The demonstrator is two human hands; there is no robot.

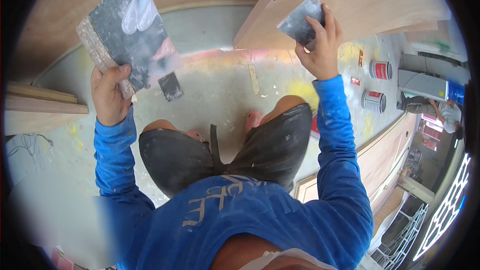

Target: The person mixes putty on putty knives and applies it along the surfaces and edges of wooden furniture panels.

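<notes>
My left hand [111, 97] grips the lower edge of a dark, flat mixing board [117, 35] with a crusted, pale border, its thumb over the front. White glossy smears of filler [139, 12] lie on its upper part, and a pink dab of paste [165, 49] sits at its right edge. Raised on the right, my right hand [324, 45] has its fingers closed on a thin, dark, square filler spreader [300, 20]. That spreader is in front of a large wooden panel [370, 5]; whether they touch I cannot tell.
On the paint-stained floor lie a dark square plate [171, 87] and a pale strip [254, 80]. Two cans [381, 70] stand at the right, near a leaning wooden door [370, 162]. Another person [442, 112] is at the far right. Stacked boards [45, 107] lie left.
</notes>
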